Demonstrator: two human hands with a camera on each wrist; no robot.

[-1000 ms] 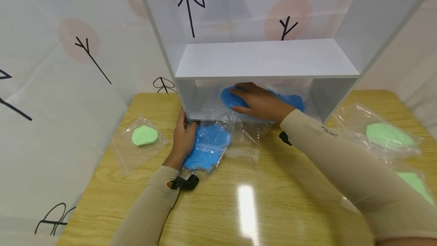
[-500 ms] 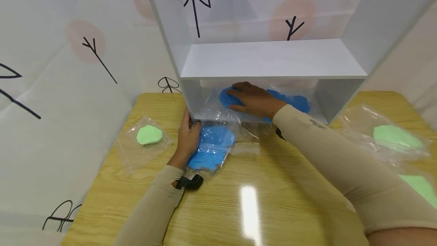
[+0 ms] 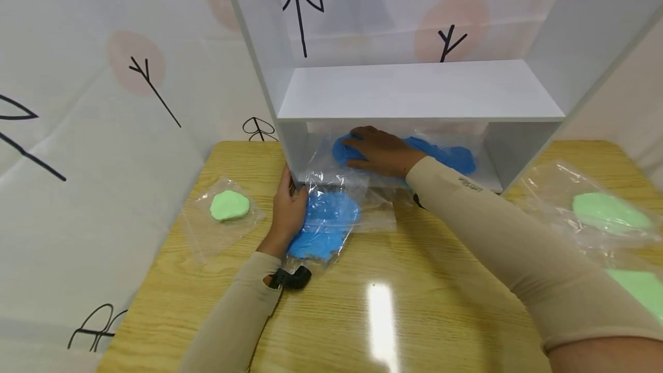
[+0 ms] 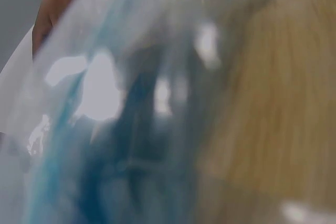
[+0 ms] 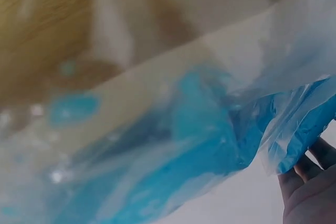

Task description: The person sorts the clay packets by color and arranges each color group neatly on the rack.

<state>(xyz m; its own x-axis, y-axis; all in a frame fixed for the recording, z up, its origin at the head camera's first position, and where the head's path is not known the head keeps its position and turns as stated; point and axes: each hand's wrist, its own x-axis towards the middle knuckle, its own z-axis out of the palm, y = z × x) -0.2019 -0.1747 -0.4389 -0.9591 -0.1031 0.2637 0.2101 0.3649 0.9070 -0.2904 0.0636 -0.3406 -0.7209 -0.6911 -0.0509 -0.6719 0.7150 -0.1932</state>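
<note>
Your right hand (image 3: pixel 385 151), grip spread, has eased the blue bag (image 3: pixel 339 150) leftward in the lower bay of the white shelf unit (image 3: pixel 419 90), centre frame; placing seems under way, the grip of your left hand (image 3: pixel 289 212) unclear.

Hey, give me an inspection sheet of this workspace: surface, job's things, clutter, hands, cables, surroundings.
Surface: wooden table, with a bright reflection near the front.
Job's things: one blue bag in front of the white shelf; more bagged blue material in its lower compartment, bag count unclear.
Clutter: green bag at left, two more at right.
Hands: left hand by the shelf's lower left corner; right hand on the bagged blue material, grip unclear.
Cables: nothing seen.
Surroundings: pale backdrop with plant prints.
</note>
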